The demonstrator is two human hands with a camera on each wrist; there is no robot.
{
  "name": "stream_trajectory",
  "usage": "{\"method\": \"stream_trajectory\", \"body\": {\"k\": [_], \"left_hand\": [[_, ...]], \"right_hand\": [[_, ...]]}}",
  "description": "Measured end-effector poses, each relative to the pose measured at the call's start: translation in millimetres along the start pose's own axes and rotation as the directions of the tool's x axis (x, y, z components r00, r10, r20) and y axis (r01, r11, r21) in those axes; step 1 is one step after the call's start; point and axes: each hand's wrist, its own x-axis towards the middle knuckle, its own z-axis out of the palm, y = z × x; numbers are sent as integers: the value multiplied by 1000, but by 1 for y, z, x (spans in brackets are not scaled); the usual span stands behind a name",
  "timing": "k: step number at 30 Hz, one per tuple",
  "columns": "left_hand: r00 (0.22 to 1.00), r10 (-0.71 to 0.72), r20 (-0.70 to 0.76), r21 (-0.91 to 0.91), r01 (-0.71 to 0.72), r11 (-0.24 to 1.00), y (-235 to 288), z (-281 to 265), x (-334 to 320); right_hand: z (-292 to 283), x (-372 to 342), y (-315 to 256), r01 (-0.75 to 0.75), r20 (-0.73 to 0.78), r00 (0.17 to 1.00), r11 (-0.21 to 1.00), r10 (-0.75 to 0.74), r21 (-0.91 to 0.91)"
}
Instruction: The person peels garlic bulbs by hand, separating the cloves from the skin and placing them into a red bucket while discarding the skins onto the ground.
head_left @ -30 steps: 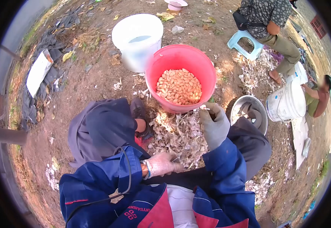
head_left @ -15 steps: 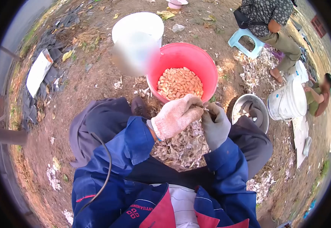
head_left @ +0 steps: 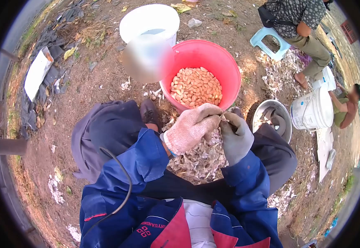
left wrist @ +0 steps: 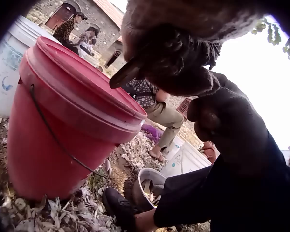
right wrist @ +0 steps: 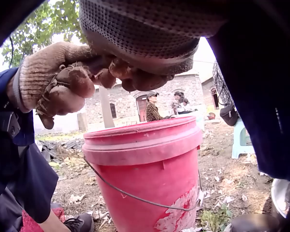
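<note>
Above the near rim of a pink bucket (head_left: 234, 89) holding many pale-brown cloves, both gloved hands meet at the fingertips. The left hand (head_left: 190, 129), in a pinkish knit glove, has curled fingers; in the left wrist view a dark, pointed, blade-like piece (left wrist: 124, 75) sticks out from its grip. The right hand (head_left: 238, 138), in a greyish glove, pinches a small pale piece (head_left: 223, 118) against the left fingertips. Fingers largely hide that piece. Papery peelings (head_left: 200, 161) lie heaped below the hands, between the legs.
A white bucket (head_left: 169, 38) stands behind the pink one, partly blurred. To the right are a metal basin (head_left: 288, 134), a white pail (head_left: 308, 111), a blue stool (head_left: 285, 53) with a person beside it, and another person farther right. A white sack (head_left: 37, 76) lies left.
The left hand has risen from the lap to meet the right hand near the bucket rim. Over the last half second both hands have stayed together there, while the head view has shifted slightly.
</note>
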Motion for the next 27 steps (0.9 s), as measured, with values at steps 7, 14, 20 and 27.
{"method": "stream_trajectory", "body": {"k": [7, 14, 20, 27], "left_hand": [[993, -101, -53, -162, 91, 982, -2, -1, 2], [976, -126, -179, -180, 93, 979, 0, -5, 9], [992, 82, -92, 137, -69, 988, -21, -8, 16], [996, -79, -43, 59, 82, 995, -8, -9, 11]], "right_hand": [[-2, 10, -19, -459, 134, 888, 824, 440, 333], [1, 7, -11, -509, 160, 860, 809, 484, 293], [-1, 5, -11, -547, 237, 834, 802, 498, 238], [-13, 12, -19, -527, 333, 831, 823, 446, 213]]}}
